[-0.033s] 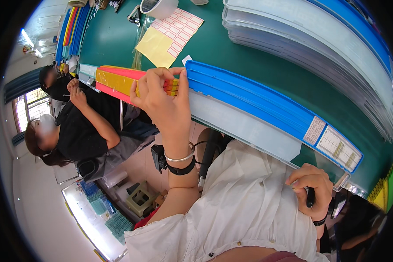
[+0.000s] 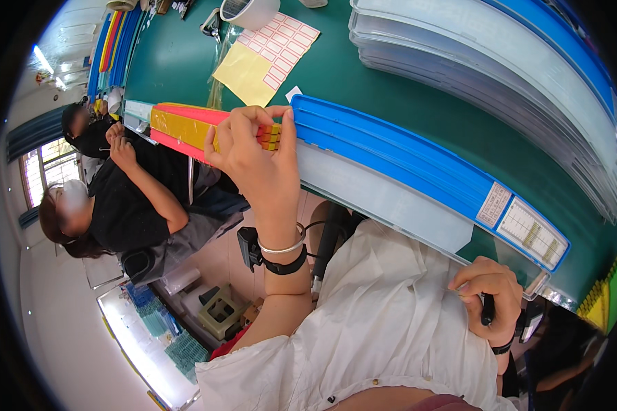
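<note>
A long blue plastic tray (image 2: pixel 391 147) with lengthwise ridges lies slantwise on the table, a printed label (image 2: pixel 533 234) at its right end. My left hand (image 2: pixel 260 157) is closed at the tray's left end, thumb and index finger pinching its corner. Its other fingers curl beside a stack of yellow and red strips (image 2: pixel 182 128). A pale translucent tray (image 2: pixel 384 188) lies along the near side of the blue one. By the near table edge, my right hand (image 2: pixel 490 294) is curled round a dark, rounded, pen-like object (image 2: pixel 487 309), mostly hidden by the fingers.
Stacked clear trays (image 2: pixel 473 75) fill the far right. A roll of tape (image 2: pixel 250 10) and a label sheet (image 2: pixel 277 48) with yellow paper (image 2: pixel 249 74) lie at the back. Two people sit to the left, one in a black shirt (image 2: pixel 127 185). Green and yellow pieces (image 2: pixel 607 294) stand at the right edge.
</note>
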`<state>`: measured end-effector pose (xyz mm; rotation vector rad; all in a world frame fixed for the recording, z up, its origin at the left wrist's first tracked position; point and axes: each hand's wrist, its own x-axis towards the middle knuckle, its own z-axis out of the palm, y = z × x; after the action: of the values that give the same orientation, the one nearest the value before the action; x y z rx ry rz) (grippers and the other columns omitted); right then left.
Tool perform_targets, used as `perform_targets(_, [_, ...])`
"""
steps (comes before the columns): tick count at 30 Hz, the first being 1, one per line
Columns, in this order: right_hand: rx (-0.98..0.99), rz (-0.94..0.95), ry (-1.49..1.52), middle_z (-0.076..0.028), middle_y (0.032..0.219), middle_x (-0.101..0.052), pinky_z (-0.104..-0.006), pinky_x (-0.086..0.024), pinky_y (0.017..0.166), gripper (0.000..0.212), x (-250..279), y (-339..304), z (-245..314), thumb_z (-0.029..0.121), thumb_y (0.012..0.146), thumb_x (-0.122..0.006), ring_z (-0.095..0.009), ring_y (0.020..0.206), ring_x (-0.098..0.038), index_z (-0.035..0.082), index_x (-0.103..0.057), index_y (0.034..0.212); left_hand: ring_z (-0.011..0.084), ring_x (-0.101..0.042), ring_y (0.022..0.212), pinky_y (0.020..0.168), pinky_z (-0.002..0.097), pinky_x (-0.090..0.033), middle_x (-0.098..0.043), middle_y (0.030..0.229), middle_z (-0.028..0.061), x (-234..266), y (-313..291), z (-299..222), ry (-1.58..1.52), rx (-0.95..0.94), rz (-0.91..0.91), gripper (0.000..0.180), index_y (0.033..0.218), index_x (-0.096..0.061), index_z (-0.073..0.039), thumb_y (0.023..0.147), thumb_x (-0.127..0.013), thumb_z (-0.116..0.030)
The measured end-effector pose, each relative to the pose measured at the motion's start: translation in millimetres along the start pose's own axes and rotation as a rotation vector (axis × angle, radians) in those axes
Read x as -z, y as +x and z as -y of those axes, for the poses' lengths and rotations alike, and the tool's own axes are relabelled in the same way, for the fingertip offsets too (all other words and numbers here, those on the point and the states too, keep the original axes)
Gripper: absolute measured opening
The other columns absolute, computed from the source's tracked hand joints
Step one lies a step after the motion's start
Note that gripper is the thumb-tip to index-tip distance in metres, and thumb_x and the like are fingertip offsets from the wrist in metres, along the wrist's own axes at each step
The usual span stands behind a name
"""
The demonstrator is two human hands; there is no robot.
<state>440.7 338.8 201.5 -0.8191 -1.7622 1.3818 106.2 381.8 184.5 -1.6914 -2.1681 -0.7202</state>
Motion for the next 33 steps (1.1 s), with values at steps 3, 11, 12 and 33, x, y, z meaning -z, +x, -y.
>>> perform_targets(3, [-0.001, 0.002, 0.003, -0.01, 0.084, -0.07, -0.0305, -0.047, 0.054, 0.025, 0.4, -0.6, -1.0, -0.006, 0.082, -0.075, -0.023, 0.061, -0.062, 0.006, -0.059, 0.096, 0.0156, -0.061, 0.088, 0.108, 0.0406, -0.025, -0.078, 0.09, 0.0013, 2.5, 0.3, -1.6, 0.057, -0.033, 0.042, 0.028, 0.097, -0.051, -0.009, 0.091, -0.077, -0.015])
perform_targets(11, [0.006, -0.002, 0.008, -0.01, 0.084, -0.07, -0.0304, -0.046, 0.054, 0.023, -1.2, 2.2, -2.9, -0.005, 0.083, -0.075, -0.023, 0.061, -0.061, 0.006, -0.059, 0.096, 0.0186, -0.058, 0.087, 0.108, 0.041, -0.027, -0.077, 0.088, 0.0018, 2.8, 3.5, -0.8, 0.054, -0.038, 0.054, 0.03, 0.09, -0.048, -0.009, 0.09, -0.078, -0.014])
perform_targets(12, [0.009, -0.006, 0.007, -0.01, 0.084, -0.07, -0.0304, -0.046, 0.054, 0.023, -1.6, 2.7, -2.6, -0.005, 0.083, -0.075, -0.023, 0.061, -0.061, 0.006, -0.059, 0.095, 0.0186, -0.058, 0.087, 0.108, 0.041, -0.027, -0.077, 0.088, 0.0018, 3.1, 4.2, -0.7, 0.056, -0.039, 0.052, 0.03, 0.09, -0.048, -0.009, 0.09, -0.078, -0.014])
perform_targets(33, [-0.076, -0.296, -0.574, -0.012, 0.087, -0.065, -0.0314, -0.049, 0.059, 0.025, 48.4, 0.2, 22.6, -0.009, 0.069, -0.072, -0.028, 0.072, -0.063, 0.0, -0.066, 0.091, 0.0137, -0.072, 0.078, 0.109, 0.0438, -0.046, -0.079, 0.087, 0.0014, 7.6, 3.3, -85.4, -0.462, -0.355, 0.336, 0.019, 0.095, -0.075, -0.008, 0.079, -0.085, -0.007])
